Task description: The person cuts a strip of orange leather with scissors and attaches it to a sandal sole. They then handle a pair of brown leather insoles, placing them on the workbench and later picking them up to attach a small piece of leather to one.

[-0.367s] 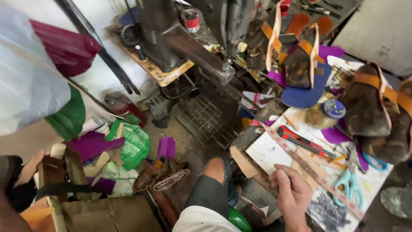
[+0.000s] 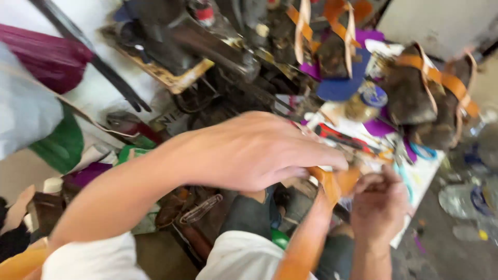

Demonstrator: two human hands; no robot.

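Note:
My left hand (image 2: 254, 150) reaches across the middle of the head view, its fingers closed over the upper end of an orange leather strap (image 2: 311, 228). That strap runs down toward my lap. My right hand (image 2: 378, 202) sits just to the right, fingers curled around the same strap end near the work board (image 2: 420, 181). The picture is motion-blurred, so the exact grip is hard to make out.
Dark brown bags with orange straps (image 2: 430, 98) lie at the upper right. A blue round piece (image 2: 340, 85), purple scraps and red-handled tools (image 2: 342, 137) cover the board. A dark sewing machine (image 2: 207, 36) stands at the top. Bags and offcuts litter the floor at left.
My left arm has swung into view and taken hold of an orange strap. My right hand has lifted off the board and closed on the strap too. The camera has moved closer.

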